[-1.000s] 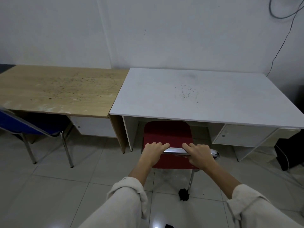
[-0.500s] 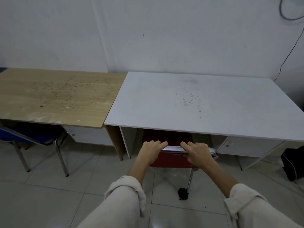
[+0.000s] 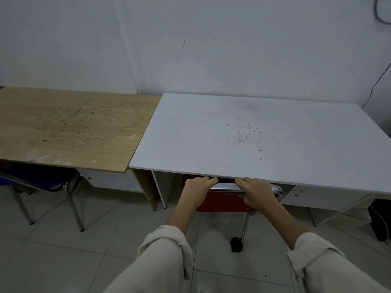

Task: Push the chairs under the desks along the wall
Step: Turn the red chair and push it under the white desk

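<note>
While nearest the camera, two pale rolled sleeves (image 3: 169, 250), forearms reaching forward. Beyond them, left hand (image 3: 197, 188) and right hand (image 3: 257, 190) both curled shut over the chrome top bar (image 3: 224, 187) of the red chair (image 3: 222, 203), fingertips touching the front edge of the white desk (image 3: 254, 140). Chair seat tucked beneath that desk, one metal leg (image 3: 245, 227) out on the tiled floor (image 3: 63, 261). Further left, blue chair (image 3: 38, 180) partly under the wooden desk (image 3: 69, 127). Farthest, both desks against the white wall (image 3: 232, 49).
</note>
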